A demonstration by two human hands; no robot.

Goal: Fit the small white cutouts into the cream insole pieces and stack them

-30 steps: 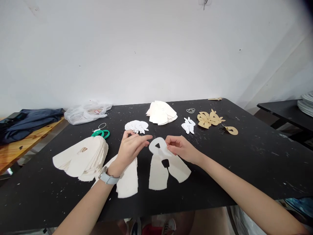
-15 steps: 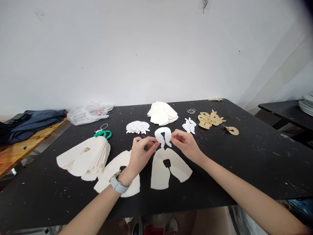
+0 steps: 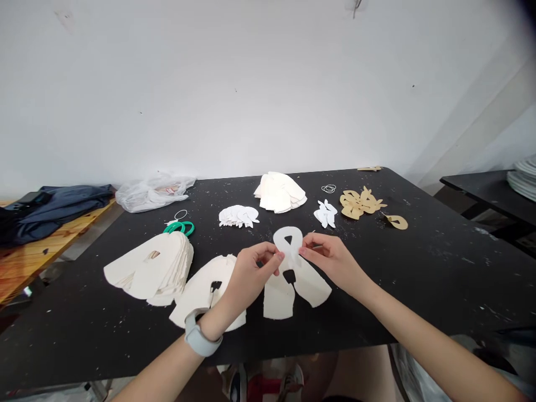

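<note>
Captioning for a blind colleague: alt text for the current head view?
A person's left hand and right hand hold a white cutout over a larger cream cutout on a black table. A cream stack lies left, tan cutouts right.

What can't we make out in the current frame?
All in the head view:
1. Part of the cream cutout beside the cream stack: covered by the left hand and forearm.
2. What the green loops belong to: the cream stack blocks the rest.
3. Contents of the plastic bag: cloudy, crumpled plastic.
4. Full width of the white stack at far right: cut by the frame edge.
</note>
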